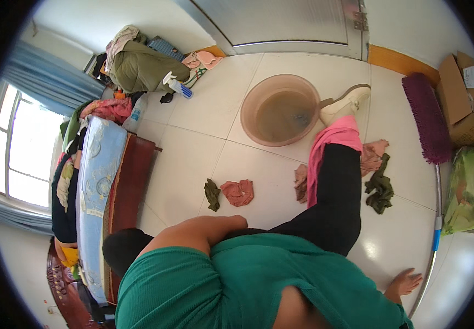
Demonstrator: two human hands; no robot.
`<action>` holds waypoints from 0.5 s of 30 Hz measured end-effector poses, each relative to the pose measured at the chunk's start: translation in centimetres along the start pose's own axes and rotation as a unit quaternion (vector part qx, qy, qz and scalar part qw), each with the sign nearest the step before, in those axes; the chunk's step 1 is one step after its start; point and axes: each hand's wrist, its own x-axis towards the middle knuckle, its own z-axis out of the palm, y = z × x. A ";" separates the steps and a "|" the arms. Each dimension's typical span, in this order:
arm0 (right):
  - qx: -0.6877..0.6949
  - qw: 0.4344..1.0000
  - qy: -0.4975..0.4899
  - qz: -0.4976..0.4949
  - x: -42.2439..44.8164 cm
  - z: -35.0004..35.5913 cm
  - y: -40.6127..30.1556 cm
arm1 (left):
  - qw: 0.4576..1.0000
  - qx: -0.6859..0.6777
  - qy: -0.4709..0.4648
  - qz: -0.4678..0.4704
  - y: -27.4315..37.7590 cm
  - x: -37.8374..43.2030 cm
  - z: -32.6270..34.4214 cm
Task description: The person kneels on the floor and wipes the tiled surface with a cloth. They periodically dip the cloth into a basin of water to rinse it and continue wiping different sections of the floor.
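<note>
My right hand [407, 281] is spread with nothing in it, beside the metal pole [425, 273] of a mop. Whether it rests on the floor cannot be told. My left forearm [224, 226] bends in front of my body, and the left hand is out of view. Before me on the floor stands a pinkish plastic basin [248, 113] with murky water [280, 117]. Reddish cloth [238, 193] and dark green cloth [212, 194] lie crumpled nearby. More reddish cloth [373, 155] and dark green cloth [378, 189] lie past my leg. Pink fabric [335, 135] covers my lower leg.
My beige shoe [344, 105] is close against the basin. At left is a bed with a blue mattress [97, 185]. A spray bottle [177, 85] lies by piled bedding [146, 66]. At right are a purple mop head [426, 117], a cardboard box [463, 107] and a green plastic bag [469, 193].
</note>
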 end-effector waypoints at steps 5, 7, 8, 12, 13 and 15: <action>0.055 0.998 0.026 -0.014 0.3 -0.7 0.7 | 0.983 -0.162 0.082 -0.016 -0.9 0.0 -0.5; 0.125 0.989 -0.066 -0.049 -0.1 -1.1 1.1 | 0.976 -0.163 0.136 -0.044 -0.4 -2.2 -0.6; 0.124 0.985 -0.098 -0.075 -0.6 -1.3 1.5 | 0.974 -0.163 0.147 -0.057 -0.2 -3.6 -0.4; 0.217 0.952 -0.152 -0.157 -4.5 -2.2 0.2 | 0.927 -0.263 0.260 0.064 -0.9 -9.4 0.4; 0.249 0.942 -0.153 -0.164 -5.8 -2.5 -0.3 | 0.918 -0.273 0.286 0.012 -1.4 -10.7 1.2; 0.251 0.936 -0.146 -0.198 -9.2 -3.2 -1.9 | 0.879 -0.303 0.357 -0.090 -3.2 -13.0 3.6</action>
